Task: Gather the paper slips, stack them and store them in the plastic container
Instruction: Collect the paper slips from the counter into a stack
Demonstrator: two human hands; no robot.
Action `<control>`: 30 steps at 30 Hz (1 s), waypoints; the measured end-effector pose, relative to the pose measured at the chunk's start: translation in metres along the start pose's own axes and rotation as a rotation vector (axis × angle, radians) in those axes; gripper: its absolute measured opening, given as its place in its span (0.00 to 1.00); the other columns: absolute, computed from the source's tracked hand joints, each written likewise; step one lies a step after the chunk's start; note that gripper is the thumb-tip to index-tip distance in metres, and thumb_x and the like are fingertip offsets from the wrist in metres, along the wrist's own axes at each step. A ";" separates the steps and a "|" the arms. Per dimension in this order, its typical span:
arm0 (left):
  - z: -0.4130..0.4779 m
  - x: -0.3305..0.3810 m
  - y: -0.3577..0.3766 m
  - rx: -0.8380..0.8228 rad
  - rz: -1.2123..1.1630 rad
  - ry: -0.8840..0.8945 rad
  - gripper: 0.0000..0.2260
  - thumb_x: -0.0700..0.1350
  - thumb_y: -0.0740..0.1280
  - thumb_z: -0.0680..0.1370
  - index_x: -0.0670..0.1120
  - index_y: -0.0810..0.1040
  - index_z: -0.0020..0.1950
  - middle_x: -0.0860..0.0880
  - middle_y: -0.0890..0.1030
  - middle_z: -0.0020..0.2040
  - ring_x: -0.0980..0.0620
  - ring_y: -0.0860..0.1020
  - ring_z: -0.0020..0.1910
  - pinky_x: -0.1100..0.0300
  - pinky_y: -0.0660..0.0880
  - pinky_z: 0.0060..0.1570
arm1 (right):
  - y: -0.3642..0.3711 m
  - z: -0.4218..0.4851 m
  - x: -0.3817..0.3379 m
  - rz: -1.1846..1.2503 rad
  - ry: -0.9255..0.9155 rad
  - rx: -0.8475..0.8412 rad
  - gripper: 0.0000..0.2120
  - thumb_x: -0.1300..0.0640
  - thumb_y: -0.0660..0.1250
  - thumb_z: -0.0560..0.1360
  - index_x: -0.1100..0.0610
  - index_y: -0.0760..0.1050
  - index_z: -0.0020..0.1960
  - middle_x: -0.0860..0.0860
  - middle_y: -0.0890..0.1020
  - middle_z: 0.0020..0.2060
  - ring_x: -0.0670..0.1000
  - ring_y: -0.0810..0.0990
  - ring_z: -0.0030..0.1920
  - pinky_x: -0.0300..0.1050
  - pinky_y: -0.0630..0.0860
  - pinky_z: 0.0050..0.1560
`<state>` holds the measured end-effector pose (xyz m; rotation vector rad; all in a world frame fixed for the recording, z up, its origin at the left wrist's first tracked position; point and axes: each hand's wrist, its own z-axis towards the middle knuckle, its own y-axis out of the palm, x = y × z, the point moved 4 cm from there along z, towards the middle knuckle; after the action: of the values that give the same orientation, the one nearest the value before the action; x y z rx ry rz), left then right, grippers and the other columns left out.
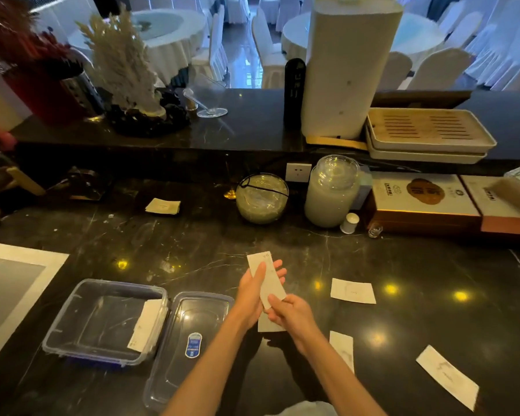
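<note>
Both hands, the left hand [254,291] and right hand [291,310], pinch a white paper slip [269,280] mid-table; one slip [146,324] already leans in the clear plastic container [72,319], three slips [352,291] remain toward the right edge.

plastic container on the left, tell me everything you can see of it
The plastic container is a clear, rectangular tub with rounded corners and a bluish tint along its base. It sits open and upright on the dark marble counter, left of both hands. One paper slip leans inside against its right wall; otherwise it looks empty. Its clear lid, bearing a blue label, lies flat beside it on the right, touching or nearly touching its rim. Neither hand touches it.
</note>
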<state>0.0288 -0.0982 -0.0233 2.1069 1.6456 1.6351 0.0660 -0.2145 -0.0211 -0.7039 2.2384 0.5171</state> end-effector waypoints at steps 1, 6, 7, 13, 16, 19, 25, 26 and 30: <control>-0.005 -0.003 -0.001 0.007 -0.009 -0.003 0.14 0.46 0.59 0.84 0.44 0.70 0.69 0.41 0.83 0.60 0.42 0.82 0.60 0.54 0.82 0.53 | 0.001 -0.003 0.005 0.007 0.006 -0.012 0.13 0.54 0.73 0.74 0.62 0.80 0.52 0.54 0.86 0.41 0.48 0.85 0.38 0.40 0.81 0.45; -0.018 0.010 -0.020 0.135 0.065 0.017 0.18 0.44 0.59 0.84 0.37 0.67 0.72 0.40 0.84 0.55 0.44 0.85 0.50 0.53 0.84 0.46 | -0.011 0.001 -0.007 -0.184 -0.061 -0.119 0.14 0.49 0.67 0.78 0.60 0.82 0.48 0.54 0.85 0.37 0.50 0.85 0.37 0.39 0.82 0.39; -0.020 0.015 -0.027 0.162 0.078 0.019 0.19 0.44 0.58 0.84 0.37 0.67 0.72 0.40 0.84 0.55 0.44 0.85 0.49 0.53 0.83 0.46 | -0.018 0.004 -0.012 -0.215 -0.113 -0.078 0.13 0.50 0.66 0.78 0.60 0.81 0.47 0.54 0.84 0.36 0.51 0.84 0.35 0.39 0.81 0.37; -0.051 0.036 -0.062 0.246 0.076 -0.038 0.19 0.46 0.60 0.84 0.39 0.67 0.72 0.37 0.82 0.57 0.43 0.84 0.48 0.50 0.82 0.47 | -0.039 0.036 -0.011 -0.880 -0.320 0.205 0.13 0.57 0.66 0.78 0.58 0.78 0.61 0.55 0.80 0.57 0.54 0.79 0.57 0.52 0.76 0.62; -0.070 0.035 -0.073 0.265 0.054 -0.101 0.21 0.50 0.58 0.84 0.39 0.68 0.72 0.34 0.79 0.62 0.43 0.83 0.47 0.54 0.82 0.38 | -0.032 0.043 0.006 -1.196 -0.250 0.092 0.22 0.55 0.68 0.77 0.55 0.71 0.70 0.54 0.72 0.67 0.54 0.70 0.68 0.49 0.69 0.70; -0.083 0.032 -0.083 0.274 0.040 -0.134 0.23 0.54 0.56 0.84 0.40 0.67 0.73 0.35 0.79 0.59 0.43 0.81 0.47 0.54 0.79 0.44 | -0.029 0.038 0.021 -1.309 -0.275 0.112 0.23 0.54 0.67 0.77 0.53 0.69 0.72 0.53 0.68 0.70 0.54 0.65 0.71 0.49 0.68 0.70; -0.092 0.022 -0.087 0.287 0.048 -0.152 0.26 0.53 0.55 0.84 0.35 0.65 0.75 0.39 0.78 0.53 0.44 0.79 0.44 0.53 0.75 0.47 | -0.037 0.023 0.031 -1.248 -0.276 0.264 0.14 0.54 0.70 0.76 0.56 0.73 0.59 0.52 0.77 0.58 0.54 0.75 0.59 0.46 0.75 0.57; -0.091 0.021 -0.083 0.298 0.057 -0.144 0.25 0.52 0.56 0.84 0.35 0.66 0.74 0.37 0.79 0.55 0.44 0.79 0.45 0.52 0.76 0.46 | -0.040 0.020 0.031 -1.128 -0.261 0.300 0.11 0.55 0.70 0.75 0.56 0.73 0.55 0.53 0.79 0.53 0.55 0.78 0.54 0.48 0.76 0.52; -0.084 0.016 -0.063 0.289 0.078 -0.112 0.20 0.47 0.58 0.84 0.37 0.67 0.72 0.35 0.80 0.56 0.42 0.81 0.46 0.54 0.83 0.40 | -0.061 0.002 0.024 -0.400 -0.231 0.453 0.08 0.59 0.71 0.74 0.58 0.73 0.48 0.58 0.82 0.45 0.55 0.80 0.43 0.50 0.76 0.45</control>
<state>-0.0757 -0.1040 -0.0087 2.3712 1.8839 1.3361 0.0905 -0.2684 -0.0494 -0.7757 1.8385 -0.1023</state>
